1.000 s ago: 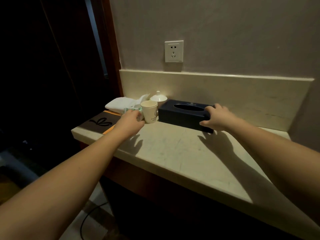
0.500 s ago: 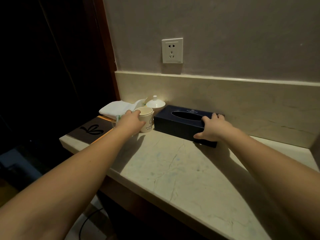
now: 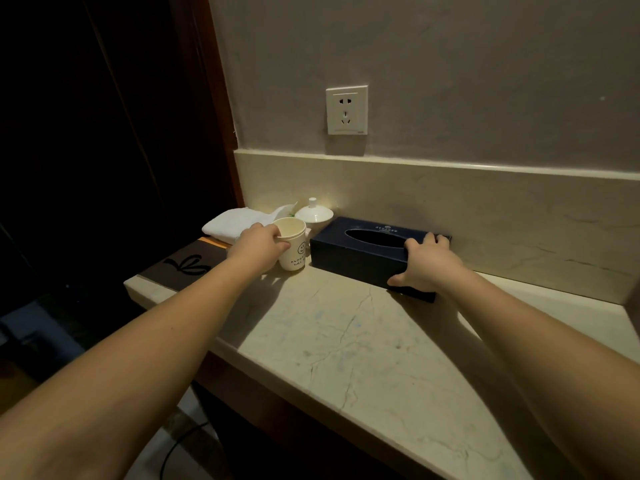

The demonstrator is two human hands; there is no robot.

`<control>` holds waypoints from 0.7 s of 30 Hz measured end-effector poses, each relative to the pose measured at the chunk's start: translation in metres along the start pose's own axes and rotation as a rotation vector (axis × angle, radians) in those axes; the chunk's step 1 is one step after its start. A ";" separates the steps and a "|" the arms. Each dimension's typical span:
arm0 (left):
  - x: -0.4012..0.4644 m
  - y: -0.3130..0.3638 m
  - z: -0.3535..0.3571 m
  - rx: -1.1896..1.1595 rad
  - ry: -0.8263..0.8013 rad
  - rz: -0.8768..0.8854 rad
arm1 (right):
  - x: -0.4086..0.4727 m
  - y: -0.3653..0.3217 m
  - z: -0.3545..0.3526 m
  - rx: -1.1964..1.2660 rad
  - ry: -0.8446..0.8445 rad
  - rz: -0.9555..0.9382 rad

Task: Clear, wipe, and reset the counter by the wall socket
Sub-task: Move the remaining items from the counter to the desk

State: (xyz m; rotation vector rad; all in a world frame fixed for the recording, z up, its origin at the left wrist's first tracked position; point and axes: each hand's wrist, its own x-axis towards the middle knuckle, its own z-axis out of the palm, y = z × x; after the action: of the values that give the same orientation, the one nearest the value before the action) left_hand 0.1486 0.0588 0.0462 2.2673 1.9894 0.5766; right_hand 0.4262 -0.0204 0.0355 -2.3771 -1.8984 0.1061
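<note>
Counter of pale veined marble [image 3: 346, 341], bare at its near edge. Beyond, left hand [image 3: 258, 247] curls round a white paper cup with a smiley print [image 3: 293, 247]; right hand [image 3: 424, 266] clasps the right end of a dark blue rectangular tissue box [image 3: 360, 252]. Lift both straight up, squeezing the cup lightly. Farthest: folded white towel [image 3: 235, 223], white wall socket [image 3: 346, 110].

White paper cup [image 3: 293, 247] stands upright against the left fingers; dark tissue box [image 3: 367, 252] lies flat under the right fingers.
</note>
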 end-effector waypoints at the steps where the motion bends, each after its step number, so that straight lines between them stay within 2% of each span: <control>1: -0.002 -0.002 -0.002 -0.014 -0.001 0.005 | -0.001 0.000 0.000 0.005 0.002 0.000; 11: -0.053 -0.019 -0.032 -0.120 0.019 0.067 | -0.022 -0.008 -0.009 0.084 0.004 0.029; 21: -0.132 -0.043 -0.069 -0.244 0.077 0.165 | -0.118 -0.006 -0.032 0.102 0.241 0.018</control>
State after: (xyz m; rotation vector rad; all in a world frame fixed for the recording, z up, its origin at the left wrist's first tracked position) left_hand 0.0736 -0.0756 0.0667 2.3004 1.6636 0.8814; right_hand 0.3982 -0.1350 0.0667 -2.2274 -1.7197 -0.0768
